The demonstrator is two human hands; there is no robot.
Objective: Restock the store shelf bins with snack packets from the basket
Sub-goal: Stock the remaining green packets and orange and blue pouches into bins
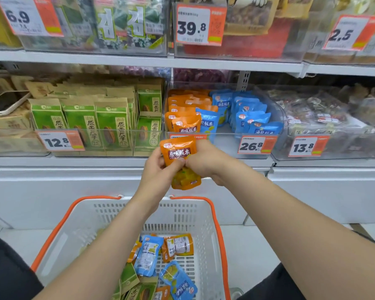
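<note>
An orange snack packet (179, 153) is held upright just below the shelf's clear bin (223, 146). My left hand (158, 169) grips its left edge and my right hand (204, 161) pinches its right side; thumbs meet at its middle. The bin holds orange packets (182, 118) on the left and blue packets (251, 118) on the right. Below, the white basket with orange rim (206, 215) holds several blue packets (147, 254), orange packets (179, 245) and green packets (130, 278).
Green seed packets (108, 124) fill the bin to the left, and a bin of dark wrapped snacks (320, 113) sits to the right. An upper shelf (139, 59) with more bins hangs above. A phone (4, 102) lies on packets at far left.
</note>
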